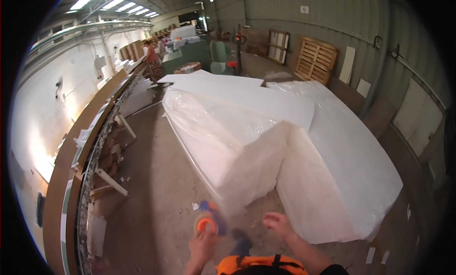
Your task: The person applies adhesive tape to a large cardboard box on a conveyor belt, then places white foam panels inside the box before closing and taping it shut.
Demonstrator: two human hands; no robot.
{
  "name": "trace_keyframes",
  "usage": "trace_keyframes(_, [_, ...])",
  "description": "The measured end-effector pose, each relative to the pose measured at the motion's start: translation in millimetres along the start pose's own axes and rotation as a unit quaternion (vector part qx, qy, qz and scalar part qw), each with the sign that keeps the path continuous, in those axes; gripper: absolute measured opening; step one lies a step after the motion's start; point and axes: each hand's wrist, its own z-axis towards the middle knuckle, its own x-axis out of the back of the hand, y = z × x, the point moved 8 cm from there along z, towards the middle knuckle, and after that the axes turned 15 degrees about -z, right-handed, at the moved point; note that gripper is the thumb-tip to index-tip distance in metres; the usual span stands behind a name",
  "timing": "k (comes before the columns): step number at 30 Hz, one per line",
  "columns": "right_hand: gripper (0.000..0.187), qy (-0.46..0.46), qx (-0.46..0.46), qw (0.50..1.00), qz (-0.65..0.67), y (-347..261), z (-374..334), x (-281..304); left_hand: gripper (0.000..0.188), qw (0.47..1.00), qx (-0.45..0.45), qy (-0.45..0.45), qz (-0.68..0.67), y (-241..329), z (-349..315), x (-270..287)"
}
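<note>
My left hand (pixel 203 246) is closed around a tape dispenser (pixel 216 219) with a blue body and an orange hub, held low over the floor. My right hand (pixel 279 224) is in front of the wrapped stack, its fingers curled together and slightly blurred. Whether anything thin is between them I cannot make out. Ahead lies a large stack of white sheets (pixel 280 100), partly covered by clear plastic film (pixel 204 113). A loose fold of film (pixel 259 163) hangs over the near corner. To the right, another low white stack (pixel 351 147) is wrapped in film.
A long bench (pixel 76 180) with brown boards runs along the left wall. Wooden pallets (pixel 316 60) lean at the back right. A pallet truck handle (pixel 239 40) stands near green machinery (pixel 192 54). Another person (pixel 152 59) is at the far left. Paper scraps (pixel 370 255) lie on the floor.
</note>
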Motion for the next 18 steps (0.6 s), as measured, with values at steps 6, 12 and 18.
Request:
trace_keyframes(6, [0.031,0.166,-0.108,0.98,0.028,32.3,62.8,114.2,0.048,0.997,-0.073,0.005,0.01,-28.2,223.1,-30.0])
trace_keyframes(12, [0.032,0.264,-0.095,0.959,0.038,-9.2,116.2,208.6,0.054,0.996,-0.081,0.011,0.034,-38.7,385.1,-58.3])
trace_keyframes(18, [0.033,0.254,0.074,0.962,-0.069,-116.1,261.4,275.0,0.053,0.997,-0.049,0.024,0.059,-67.9,469.3,-107.4])
